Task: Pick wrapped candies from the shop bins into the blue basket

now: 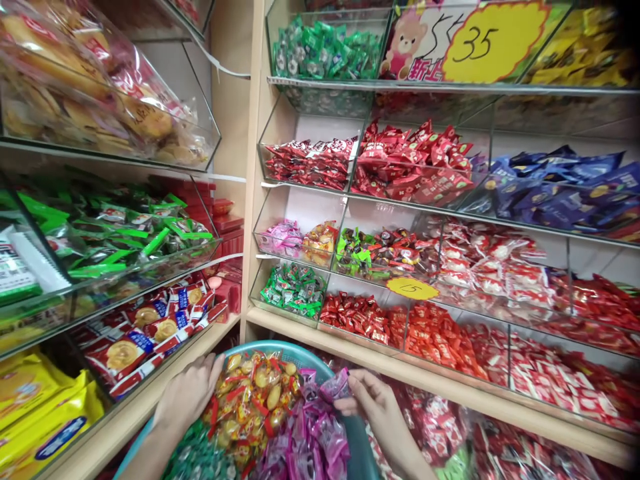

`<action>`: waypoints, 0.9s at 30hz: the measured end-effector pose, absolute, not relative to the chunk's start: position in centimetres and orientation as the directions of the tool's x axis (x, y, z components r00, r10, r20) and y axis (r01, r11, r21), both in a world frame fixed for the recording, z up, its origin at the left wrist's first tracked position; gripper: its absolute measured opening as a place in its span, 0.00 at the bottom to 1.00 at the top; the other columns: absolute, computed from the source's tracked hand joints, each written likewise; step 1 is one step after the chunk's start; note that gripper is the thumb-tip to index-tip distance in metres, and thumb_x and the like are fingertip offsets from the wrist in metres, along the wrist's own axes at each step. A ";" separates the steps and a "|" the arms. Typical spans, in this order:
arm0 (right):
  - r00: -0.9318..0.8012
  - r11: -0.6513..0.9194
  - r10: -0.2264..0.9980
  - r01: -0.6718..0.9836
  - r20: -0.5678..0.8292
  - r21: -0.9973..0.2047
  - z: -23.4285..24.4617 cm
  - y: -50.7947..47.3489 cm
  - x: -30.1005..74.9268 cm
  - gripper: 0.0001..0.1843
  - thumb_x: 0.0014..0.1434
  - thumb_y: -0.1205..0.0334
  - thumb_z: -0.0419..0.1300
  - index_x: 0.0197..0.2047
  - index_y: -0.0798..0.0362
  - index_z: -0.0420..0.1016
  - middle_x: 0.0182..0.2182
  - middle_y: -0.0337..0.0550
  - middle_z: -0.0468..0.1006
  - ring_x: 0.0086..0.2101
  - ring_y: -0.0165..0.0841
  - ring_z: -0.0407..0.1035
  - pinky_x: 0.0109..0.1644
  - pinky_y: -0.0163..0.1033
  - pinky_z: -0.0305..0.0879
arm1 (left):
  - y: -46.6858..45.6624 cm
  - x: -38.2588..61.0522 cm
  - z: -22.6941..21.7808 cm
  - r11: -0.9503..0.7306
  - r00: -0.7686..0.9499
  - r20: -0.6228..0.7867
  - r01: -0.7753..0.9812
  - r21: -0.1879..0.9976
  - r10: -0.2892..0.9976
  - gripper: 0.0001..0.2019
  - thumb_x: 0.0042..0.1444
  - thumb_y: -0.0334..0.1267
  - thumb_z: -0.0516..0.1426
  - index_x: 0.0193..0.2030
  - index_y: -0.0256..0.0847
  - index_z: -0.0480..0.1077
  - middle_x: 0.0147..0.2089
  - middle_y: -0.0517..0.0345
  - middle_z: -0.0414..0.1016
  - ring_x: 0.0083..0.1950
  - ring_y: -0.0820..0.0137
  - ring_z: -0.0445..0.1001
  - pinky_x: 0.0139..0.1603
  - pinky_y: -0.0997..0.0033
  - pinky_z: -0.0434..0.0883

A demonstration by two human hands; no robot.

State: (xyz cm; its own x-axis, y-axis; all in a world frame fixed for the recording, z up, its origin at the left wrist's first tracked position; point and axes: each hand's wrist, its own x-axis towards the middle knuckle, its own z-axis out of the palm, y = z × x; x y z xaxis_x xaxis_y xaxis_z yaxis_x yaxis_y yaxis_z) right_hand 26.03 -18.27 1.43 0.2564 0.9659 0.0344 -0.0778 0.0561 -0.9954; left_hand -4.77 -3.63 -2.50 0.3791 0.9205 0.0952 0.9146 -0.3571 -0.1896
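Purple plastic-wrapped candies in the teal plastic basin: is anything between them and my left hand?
Yes, a heap of golden candies in clear, red-trimmed wrappers lies between your left hand and the purple candies. Nothing visible blocks your right hand, which pinches one purple candy beside the others.

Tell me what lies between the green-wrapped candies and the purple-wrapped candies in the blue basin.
The gold-and-red candies lie between the green-wrapped candies and the purple-wrapped candies, as the head view shows.

Left hand (pixel 189 392) palm down, right hand (pixel 371 398) pinching
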 end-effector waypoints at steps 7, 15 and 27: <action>0.301 0.384 0.829 0.308 0.472 -0.870 2.8 -18.2 24.2 0.11 0.61 0.57 0.54 0.43 0.51 0.72 0.50 0.50 0.73 0.44 0.39 0.73 0.49 0.43 0.71 | -3.5 -4.7 -2.4 -0.356 0.379 0.083 0.912 -0.205 0.922 0.28 0.59 0.26 0.35 0.64 0.39 0.55 0.61 0.41 0.64 0.54 0.57 0.70 0.46 0.58 0.71; -0.156 0.590 0.569 0.761 0.808 -0.268 1.9 -19.8 25.6 0.17 0.60 0.74 0.52 0.51 0.54 0.67 0.55 0.55 0.69 0.54 0.36 0.65 0.55 0.39 0.66 | -3.9 -4.4 -1.8 -0.331 0.356 0.082 0.917 -0.221 0.931 0.25 0.61 0.32 0.36 0.63 0.41 0.57 0.56 0.43 0.69 0.48 0.59 0.74 0.41 0.61 0.72; 0.099 0.285 0.863 0.713 0.495 -0.640 -1.2 -20.5 28.5 0.09 0.64 0.60 0.49 0.38 0.52 0.68 0.37 0.45 0.74 0.33 0.31 0.73 0.37 0.33 0.70 | -3.9 -4.1 -1.4 -0.327 0.335 0.119 0.941 -0.082 0.935 0.23 0.62 0.36 0.37 0.59 0.37 0.61 0.54 0.43 0.71 0.49 0.59 0.74 0.42 0.61 0.71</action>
State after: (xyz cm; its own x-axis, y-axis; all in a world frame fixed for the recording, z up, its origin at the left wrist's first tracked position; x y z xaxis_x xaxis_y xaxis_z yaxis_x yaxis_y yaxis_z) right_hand 28.52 -20.51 -1.24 0.0992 0.8633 0.4949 0.7131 0.2852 -0.6404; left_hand -4.12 -3.93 -1.36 0.3353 0.9346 0.1187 0.9414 -0.3274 -0.0815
